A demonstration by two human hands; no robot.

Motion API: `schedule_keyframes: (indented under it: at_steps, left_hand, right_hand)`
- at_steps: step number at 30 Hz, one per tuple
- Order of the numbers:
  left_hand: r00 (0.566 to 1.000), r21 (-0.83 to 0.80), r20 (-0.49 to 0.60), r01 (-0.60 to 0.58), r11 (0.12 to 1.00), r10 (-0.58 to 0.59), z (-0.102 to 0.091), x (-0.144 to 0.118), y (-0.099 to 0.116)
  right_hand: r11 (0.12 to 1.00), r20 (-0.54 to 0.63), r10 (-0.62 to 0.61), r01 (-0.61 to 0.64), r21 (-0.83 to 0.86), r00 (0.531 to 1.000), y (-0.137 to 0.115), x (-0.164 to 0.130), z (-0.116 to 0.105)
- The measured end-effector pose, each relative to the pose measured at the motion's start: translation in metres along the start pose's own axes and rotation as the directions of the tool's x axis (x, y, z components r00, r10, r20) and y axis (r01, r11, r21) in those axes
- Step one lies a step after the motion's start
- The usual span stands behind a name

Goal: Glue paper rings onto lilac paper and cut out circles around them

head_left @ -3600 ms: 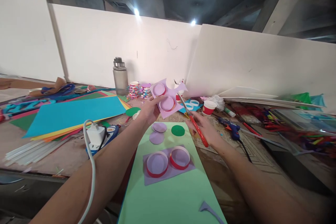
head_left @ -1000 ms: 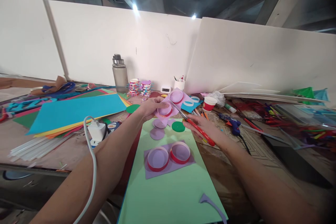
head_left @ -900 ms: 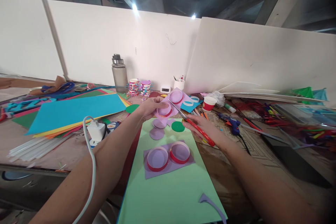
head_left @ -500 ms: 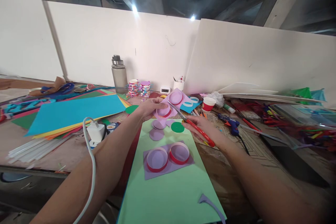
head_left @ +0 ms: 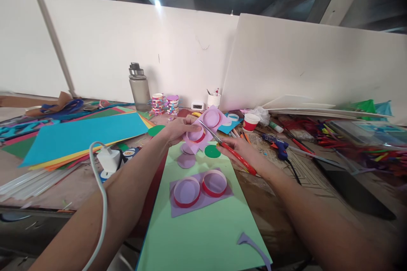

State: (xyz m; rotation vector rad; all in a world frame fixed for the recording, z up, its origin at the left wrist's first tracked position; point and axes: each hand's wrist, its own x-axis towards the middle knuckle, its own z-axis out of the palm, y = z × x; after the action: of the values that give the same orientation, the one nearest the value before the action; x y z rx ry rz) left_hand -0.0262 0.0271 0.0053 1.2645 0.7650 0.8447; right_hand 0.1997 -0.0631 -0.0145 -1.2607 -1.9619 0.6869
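My left hand (head_left: 182, 129) pinches a piece of purple paper (head_left: 202, 145) that carries two red-and-white rings. A pair of scissors (head_left: 237, 157) with red handles is in my right hand (head_left: 238, 148), its blades lying against the purple paper between the rings. Below, on a light green sheet (head_left: 203, 237), lies a second purple piece (head_left: 181, 211) with two rings (head_left: 215, 183) on it. Purple discs (head_left: 186, 161) and a green disc (head_left: 212, 151) rest near the sheet's far end. A curved purple scrap (head_left: 254, 249) is at its near right corner.
Coloured sheets (head_left: 85, 135) and a white charger (head_left: 109, 160) with a cable lie left. A bottle (head_left: 139, 89), two decorated cups (head_left: 172, 105) and a small clock (head_left: 197, 105) stand behind. On the right are a paper cup (head_left: 251, 122), a blue glue gun (head_left: 280, 149) and a dark board (head_left: 352, 188).
The view has shifted slightly, so most things sit a little further left. The scissors and the purple paper keep nearly the same position relative to each other.
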Motion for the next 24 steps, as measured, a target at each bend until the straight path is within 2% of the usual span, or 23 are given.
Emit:
schedule_keyframes:
  at_steps: [3, 9, 13, 15, 18, 20, 24]
  left_hand:
    - [1.000, -0.009, 0.005, 0.028, 1.000, -0.028, 0.000, -0.001, 0.001]
    - [0.997, -0.001, -0.011, 0.074, 0.997, -0.074, 0.000, 0.000, -0.003]
    - [0.996, -0.011, 0.013, 0.084, 0.996, -0.084, 0.000, 0.002, -0.007]
    - [0.996, -0.021, 0.030, 0.090, 0.996, -0.089, -0.001, 0.003, -0.009]
    - [0.993, -0.037, 0.039, 0.114, 0.993, -0.113, -0.004, 0.004, -0.012]
    - [0.989, -0.046, 0.052, 0.142, 0.989, -0.140, -0.006, 0.005, -0.013]
    - [0.980, -0.039, 0.032, 0.198, 0.979, -0.197, -0.008, 0.006, -0.014]
  right_hand:
    - [1.000, -0.006, -0.010, 0.010, 0.005, 1.000, -0.004, 0.000, 0.000]
    - [1.000, 0.072, -0.020, 0.021, -0.016, 0.997, -0.006, -0.002, -0.002]
    - [0.997, 0.030, -0.049, 0.050, -0.052, 0.998, -0.001, 0.004, 0.001]
    - [0.998, 0.030, 0.060, -0.061, 0.032, 0.998, 0.001, 0.007, 0.004]
    - [0.945, 0.090, 0.272, -0.283, 0.161, 0.958, -0.001, 0.008, 0.009]
    - [0.922, 0.128, 0.329, -0.348, 0.173, 0.936, -0.004, 0.009, 0.012]
    - [0.870, 0.122, 0.436, -0.452, 0.199, 0.892, -0.012, 0.010, 0.016]
